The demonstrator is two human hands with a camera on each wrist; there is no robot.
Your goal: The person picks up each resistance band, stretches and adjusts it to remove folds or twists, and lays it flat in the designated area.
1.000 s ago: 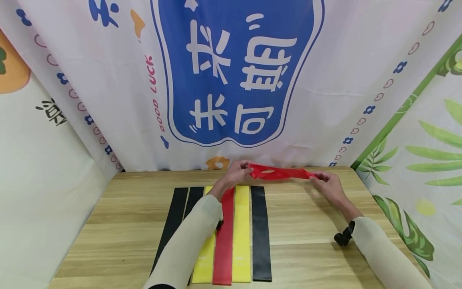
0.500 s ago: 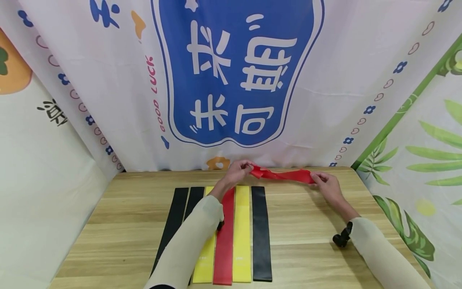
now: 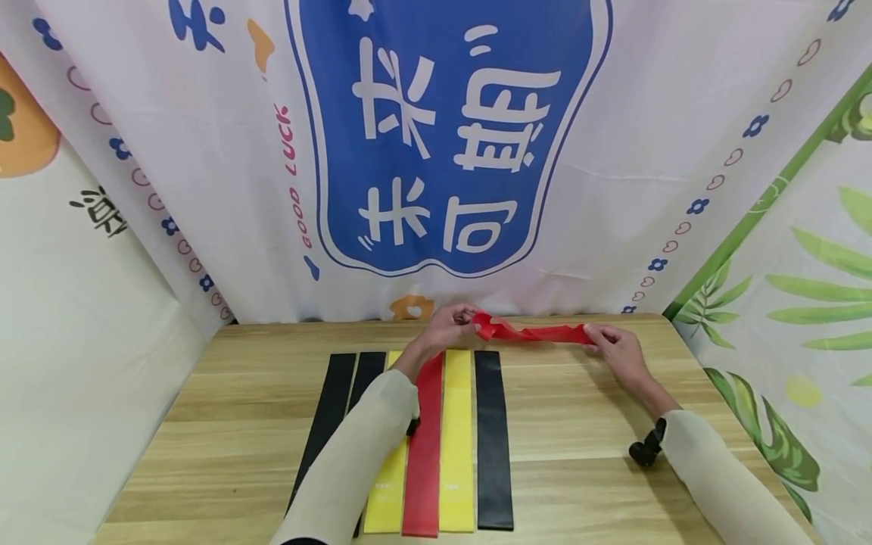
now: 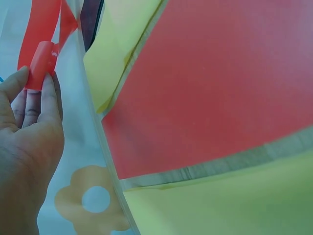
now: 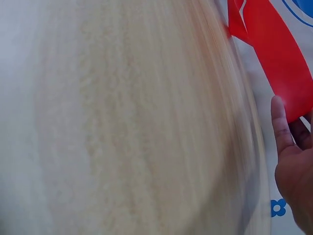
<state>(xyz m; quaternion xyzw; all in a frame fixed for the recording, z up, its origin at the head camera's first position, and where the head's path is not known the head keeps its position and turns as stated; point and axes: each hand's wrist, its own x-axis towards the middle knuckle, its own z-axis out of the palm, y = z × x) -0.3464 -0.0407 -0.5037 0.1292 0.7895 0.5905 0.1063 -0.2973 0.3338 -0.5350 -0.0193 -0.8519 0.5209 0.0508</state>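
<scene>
Between both hands, over the table's far edge, stretches a red resistance band (image 3: 545,334), slack and a little twisted. My left hand (image 3: 446,327) pinches its left end between thumb and fingers; in the left wrist view that end (image 4: 41,66) is folded over the fingertips. The right end is pinched by my right hand (image 3: 621,352), whose thumb lies along the band (image 5: 281,58) in the right wrist view. Below the left forearm lies a flat row: a red band (image 3: 423,454), a yellow band (image 3: 457,439) and a black band (image 3: 493,439), with more partly hidden under the sleeve.
The wooden table (image 3: 579,484) meets a printed curtain (image 3: 613,227) along its back edge. Two black bands, one (image 3: 332,393) at the far left of the row, and another yellow band (image 3: 384,492) are partly covered by the left sleeve (image 3: 361,462).
The held red band has twisted and shifted in the hands; its right part now hangs narrower than half a second ago. Both hands stay almost in place, and the row has not moved.
</scene>
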